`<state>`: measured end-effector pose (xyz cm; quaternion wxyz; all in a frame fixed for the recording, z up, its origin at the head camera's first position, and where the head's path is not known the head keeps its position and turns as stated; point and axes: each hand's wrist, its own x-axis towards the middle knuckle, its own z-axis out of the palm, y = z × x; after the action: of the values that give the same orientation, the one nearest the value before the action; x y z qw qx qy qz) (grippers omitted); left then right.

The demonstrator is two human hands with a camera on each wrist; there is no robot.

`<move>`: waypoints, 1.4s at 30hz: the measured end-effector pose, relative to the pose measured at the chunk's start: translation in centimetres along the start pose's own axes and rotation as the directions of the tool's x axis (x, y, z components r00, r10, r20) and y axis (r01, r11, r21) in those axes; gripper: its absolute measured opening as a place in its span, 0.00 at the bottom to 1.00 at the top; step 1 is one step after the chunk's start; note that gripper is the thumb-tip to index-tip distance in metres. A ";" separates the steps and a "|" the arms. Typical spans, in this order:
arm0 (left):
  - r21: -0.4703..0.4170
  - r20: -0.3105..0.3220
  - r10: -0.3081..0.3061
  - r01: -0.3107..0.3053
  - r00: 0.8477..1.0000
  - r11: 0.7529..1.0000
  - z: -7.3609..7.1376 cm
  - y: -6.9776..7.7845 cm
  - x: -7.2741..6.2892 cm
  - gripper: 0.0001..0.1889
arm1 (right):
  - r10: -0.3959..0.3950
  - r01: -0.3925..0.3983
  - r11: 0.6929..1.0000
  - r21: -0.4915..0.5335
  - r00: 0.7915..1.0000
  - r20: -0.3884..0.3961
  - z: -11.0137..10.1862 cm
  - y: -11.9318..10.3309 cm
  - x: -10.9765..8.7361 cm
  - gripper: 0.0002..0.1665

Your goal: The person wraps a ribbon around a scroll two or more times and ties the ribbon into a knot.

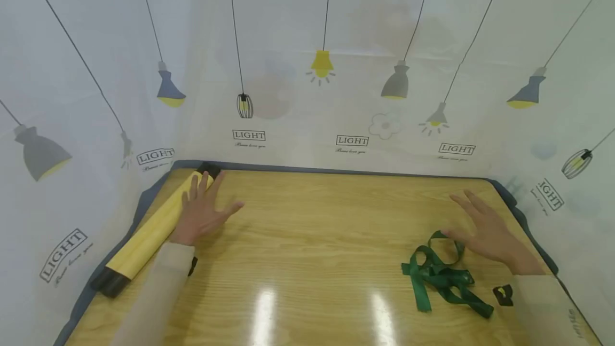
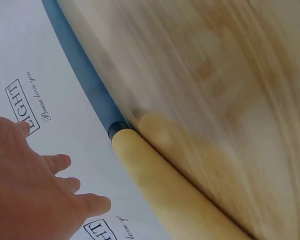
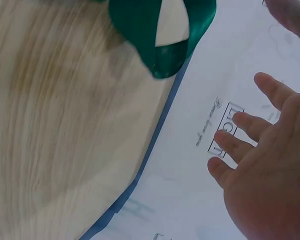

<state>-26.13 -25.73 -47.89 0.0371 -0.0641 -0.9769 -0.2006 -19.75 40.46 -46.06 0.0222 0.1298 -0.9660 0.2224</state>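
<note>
A long yellow roll with black ends [image 1: 149, 239] lies slantwise along the table's left edge. My left hand [image 1: 199, 215] is over its upper part, fingers spread; whether they touch it I cannot tell. In the left wrist view this hand [image 2: 35, 185] shows straight fingers and holds nothing, with the yellow roll [image 2: 165, 185] to its right. A green ribbon [image 1: 420, 292] lies in loose loops on the right of the table. Just beyond and right of it, my right hand [image 1: 490, 234] is spread and holds nothing. The ribbon [image 3: 170, 60] also appears in the right wrist view.
The wood-grain table [image 1: 307, 239] has a dark blue edge [image 1: 336, 170]. Pale sheeting [image 1: 298, 25] printed with hanging lamps and "LIGHT" labels encloses its back and sides. A small black piece with a yellow mark [image 1: 503, 295] is beside the right sleeve.
</note>
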 end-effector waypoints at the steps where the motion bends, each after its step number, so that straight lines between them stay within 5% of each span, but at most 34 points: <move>1: -0.003 0.001 0.004 -0.004 1.000 1.000 0.1 0.2 0.0 0.53 | -0.014 0.014 1.000 0.006 1.000 0.003 0.1 -0.3 0.1 0.55; 16: -0.145 0.012 0.050 -0.047 0.999 0.988 1.3 2.4 -0.8 0.54 | -0.172 0.168 0.984 0.054 0.981 0.087 2.2 -4.9 -0.2 0.44; 34: -0.312 0.127 0.072 -0.029 0.989 0.950 3.7 6.5 -2.2 0.56 | -0.258 0.264 0.965 -0.008 0.948 0.189 3.9 -7.7 -0.3 0.30; 42: -0.344 0.111 0.110 -0.066 0.988 0.937 4.6 8.1 -2.3 0.56 | -0.248 0.252 0.968 0.011 0.942 0.226 4.5 -7.7 -0.1 0.24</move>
<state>-22.90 -16.72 -49.23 -0.0286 -0.1261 -0.9242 -0.3594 -17.63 31.85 -46.90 -0.0583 0.2753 -0.9400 0.1930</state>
